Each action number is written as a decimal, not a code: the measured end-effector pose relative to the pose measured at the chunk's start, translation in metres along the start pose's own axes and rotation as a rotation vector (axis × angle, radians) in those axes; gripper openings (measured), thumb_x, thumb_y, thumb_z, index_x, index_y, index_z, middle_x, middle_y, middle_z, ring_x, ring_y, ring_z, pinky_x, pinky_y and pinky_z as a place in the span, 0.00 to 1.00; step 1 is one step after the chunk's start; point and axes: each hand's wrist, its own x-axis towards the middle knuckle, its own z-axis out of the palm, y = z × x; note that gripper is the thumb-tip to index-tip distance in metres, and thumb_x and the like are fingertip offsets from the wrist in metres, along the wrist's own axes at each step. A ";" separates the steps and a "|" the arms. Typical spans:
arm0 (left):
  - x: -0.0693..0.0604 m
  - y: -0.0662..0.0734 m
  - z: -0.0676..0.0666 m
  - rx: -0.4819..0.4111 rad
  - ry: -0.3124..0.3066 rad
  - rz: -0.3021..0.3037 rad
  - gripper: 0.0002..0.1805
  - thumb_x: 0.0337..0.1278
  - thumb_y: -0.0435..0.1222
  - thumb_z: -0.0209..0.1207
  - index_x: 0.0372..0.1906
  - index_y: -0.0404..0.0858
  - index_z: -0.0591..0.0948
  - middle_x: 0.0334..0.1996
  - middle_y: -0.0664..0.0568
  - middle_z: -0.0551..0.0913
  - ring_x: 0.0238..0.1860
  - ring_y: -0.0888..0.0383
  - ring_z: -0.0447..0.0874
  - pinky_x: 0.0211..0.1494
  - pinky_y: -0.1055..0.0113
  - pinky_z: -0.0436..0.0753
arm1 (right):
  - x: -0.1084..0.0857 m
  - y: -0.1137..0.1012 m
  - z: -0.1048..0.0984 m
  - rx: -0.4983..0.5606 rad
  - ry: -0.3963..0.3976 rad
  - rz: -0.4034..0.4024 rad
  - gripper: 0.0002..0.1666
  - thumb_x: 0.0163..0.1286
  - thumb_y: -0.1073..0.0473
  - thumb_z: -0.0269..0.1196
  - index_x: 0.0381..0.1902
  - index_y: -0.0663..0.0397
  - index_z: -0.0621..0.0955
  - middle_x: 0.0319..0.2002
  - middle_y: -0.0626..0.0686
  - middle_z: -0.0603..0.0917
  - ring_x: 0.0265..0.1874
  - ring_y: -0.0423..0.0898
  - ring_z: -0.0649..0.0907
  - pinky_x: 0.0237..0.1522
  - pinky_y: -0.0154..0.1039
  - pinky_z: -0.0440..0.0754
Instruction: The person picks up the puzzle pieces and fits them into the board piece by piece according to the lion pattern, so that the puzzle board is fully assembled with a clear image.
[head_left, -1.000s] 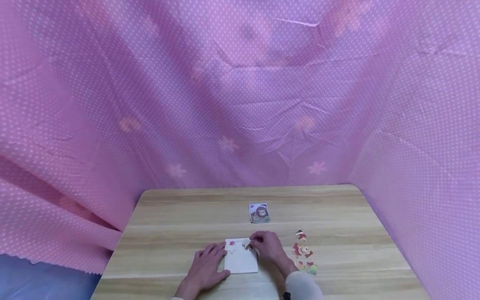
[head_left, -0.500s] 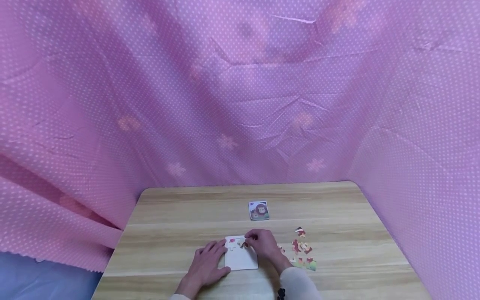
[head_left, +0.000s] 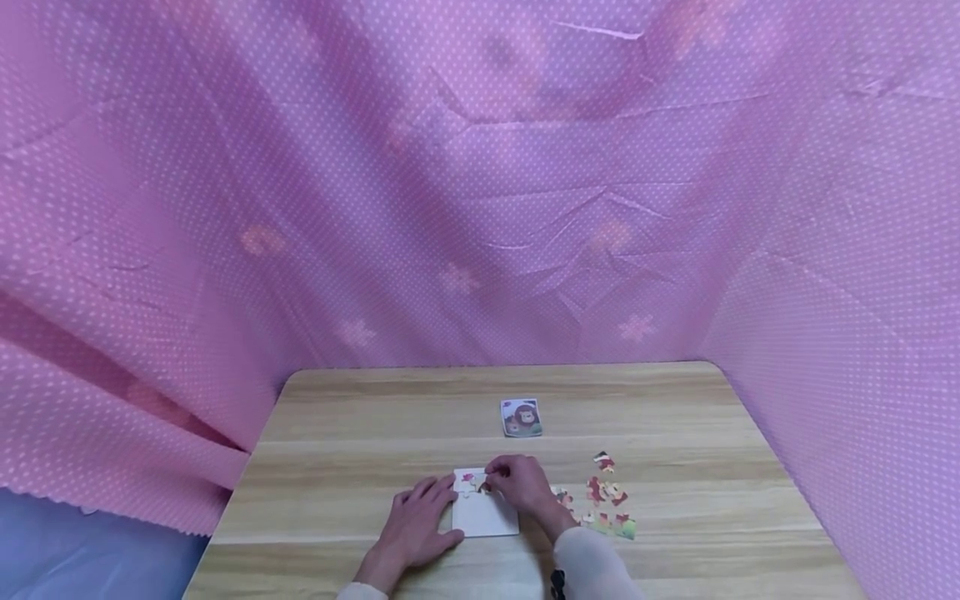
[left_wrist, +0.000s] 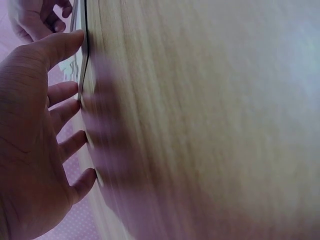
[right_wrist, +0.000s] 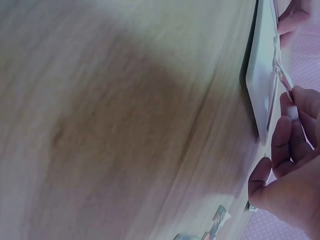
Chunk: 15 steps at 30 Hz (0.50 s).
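A white square puzzle board (head_left: 487,518) lies on the wooden table in front of me. One piece with a pink patch (head_left: 468,478) sits in its far left corner. My left hand (head_left: 417,523) rests beside the board's left side, its spread fingers and thumb touching the edge; the left wrist view shows these fingers (left_wrist: 65,112) along the rim. Over the board's far part, my right hand (head_left: 519,482) pinches a puzzle piece (head_left: 483,487) between thumb and finger, next to the corner piece. Seen from the right wrist, the pinched piece (right_wrist: 285,80) is tilted against the board.
Several loose puzzle pieces (head_left: 606,492) lie to the right of the board, some partly behind my right forearm. A picture card with a lion (head_left: 521,418) lies farther back. Pink dotted cloth (head_left: 480,208) hangs round the table's back and sides.
My right hand has moved a little to the left with the puzzle piece, bringing it close to the corner piece. The left hand has stayed at the board's edge.
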 end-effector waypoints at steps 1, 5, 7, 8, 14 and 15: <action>0.001 0.000 0.000 0.000 -0.002 -0.003 0.33 0.50 0.62 0.58 0.59 0.49 0.77 0.71 0.55 0.68 0.69 0.47 0.65 0.58 0.41 0.70 | 0.001 0.001 0.001 0.001 0.001 0.002 0.05 0.61 0.58 0.66 0.36 0.45 0.86 0.30 0.40 0.86 0.32 0.37 0.80 0.35 0.33 0.79; 0.003 -0.001 0.000 -0.007 -0.009 -0.009 0.33 0.51 0.62 0.57 0.59 0.49 0.77 0.71 0.55 0.67 0.70 0.47 0.64 0.59 0.41 0.70 | 0.006 0.003 0.001 0.005 0.010 0.021 0.05 0.61 0.57 0.66 0.36 0.44 0.86 0.29 0.40 0.85 0.32 0.38 0.80 0.35 0.35 0.79; 0.005 -0.001 0.002 -0.010 -0.013 -0.014 0.33 0.51 0.62 0.57 0.59 0.50 0.76 0.71 0.56 0.67 0.70 0.48 0.64 0.59 0.41 0.70 | 0.008 0.004 0.002 -0.017 0.024 0.021 0.05 0.61 0.56 0.67 0.36 0.43 0.86 0.29 0.40 0.85 0.31 0.37 0.80 0.36 0.35 0.79; 0.006 -0.001 0.002 -0.010 -0.016 -0.017 0.33 0.51 0.63 0.57 0.59 0.50 0.76 0.72 0.56 0.66 0.70 0.48 0.63 0.60 0.41 0.69 | 0.008 0.004 0.002 -0.029 0.029 0.022 0.05 0.60 0.55 0.67 0.36 0.43 0.86 0.30 0.40 0.85 0.31 0.37 0.80 0.36 0.35 0.80; 0.010 -0.003 0.003 -0.013 -0.020 -0.026 0.34 0.51 0.63 0.57 0.61 0.50 0.76 0.72 0.56 0.65 0.71 0.47 0.63 0.61 0.40 0.69 | 0.013 0.003 0.003 -0.142 0.086 0.003 0.06 0.59 0.52 0.69 0.35 0.41 0.86 0.29 0.41 0.86 0.29 0.35 0.81 0.34 0.32 0.79; 0.011 -0.004 0.003 -0.014 -0.017 -0.028 0.34 0.51 0.63 0.57 0.61 0.50 0.76 0.72 0.55 0.65 0.71 0.47 0.63 0.60 0.40 0.69 | 0.013 0.003 0.003 -0.158 0.097 -0.004 0.06 0.58 0.52 0.69 0.35 0.41 0.86 0.29 0.41 0.87 0.29 0.36 0.81 0.34 0.32 0.80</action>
